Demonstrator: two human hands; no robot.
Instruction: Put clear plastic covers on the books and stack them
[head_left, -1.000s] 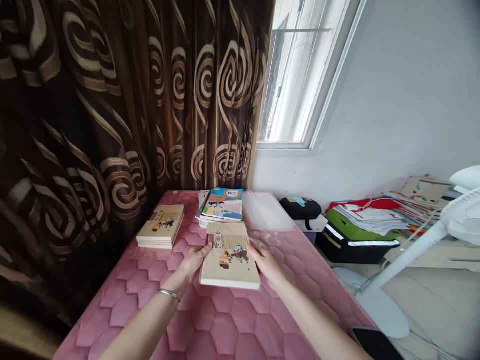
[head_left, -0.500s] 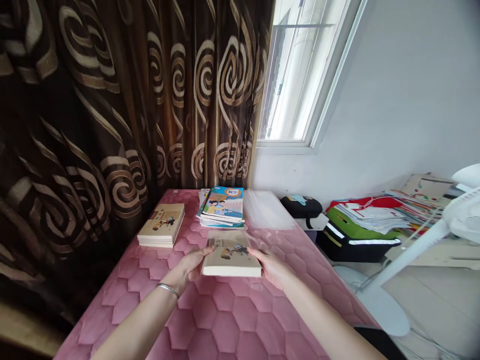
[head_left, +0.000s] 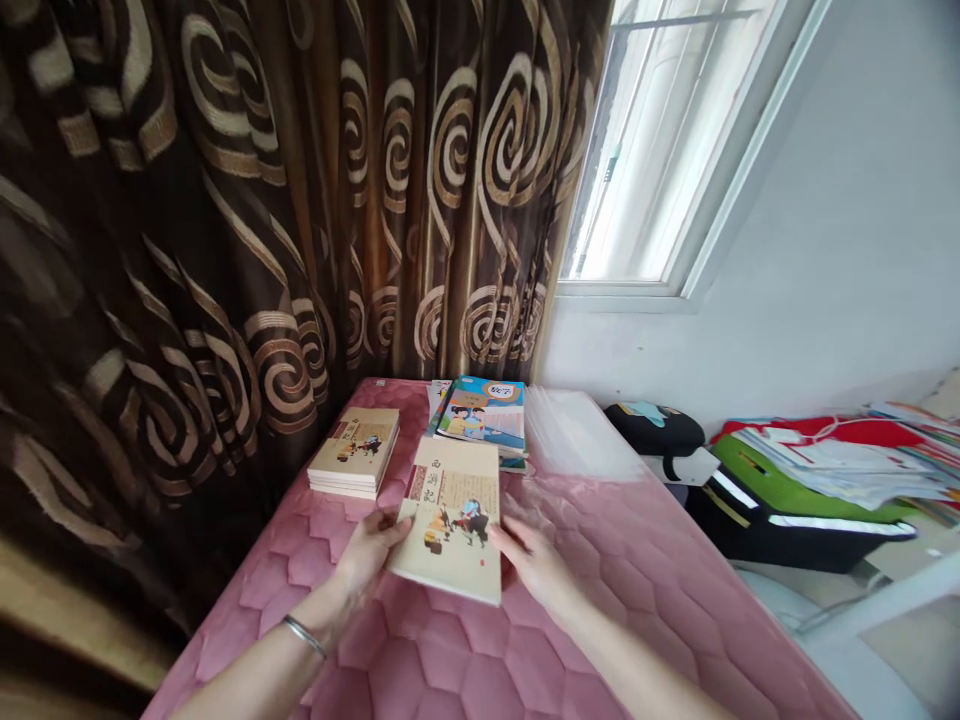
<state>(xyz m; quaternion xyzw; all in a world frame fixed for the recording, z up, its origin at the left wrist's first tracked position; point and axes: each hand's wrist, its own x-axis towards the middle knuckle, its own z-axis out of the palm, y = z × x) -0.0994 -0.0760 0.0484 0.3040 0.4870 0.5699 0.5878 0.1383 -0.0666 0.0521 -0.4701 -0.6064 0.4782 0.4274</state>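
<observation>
A beige book point(head_left: 452, 517) with a painted figure scene and red title block is held just above the pink quilted surface point(head_left: 570, 640). My left hand point(head_left: 363, 552) grips its left edge, thumb on the cover; a silver bracelet circles that wrist. My right hand point(head_left: 534, 562) holds the right edge with fingers curled underneath. The book's cover tilts toward me. Behind it lies a stack of colourful textbooks point(head_left: 484, 415). A second beige stack point(head_left: 355, 451) sits to the left.
A pile of clear plastic sleeves point(head_left: 576, 438) lies at the back right of the surface. Brown swirl-patterned curtains point(head_left: 262, 220) hang behind and left. A window point(head_left: 667, 150) is at the right. Bags and papers point(head_left: 795, 480) lie on the floor beyond the right edge.
The book has tipped up so its cover faces me again, after lying flatter half a second ago. My view has swung left, shifting everything rightward in frame.
</observation>
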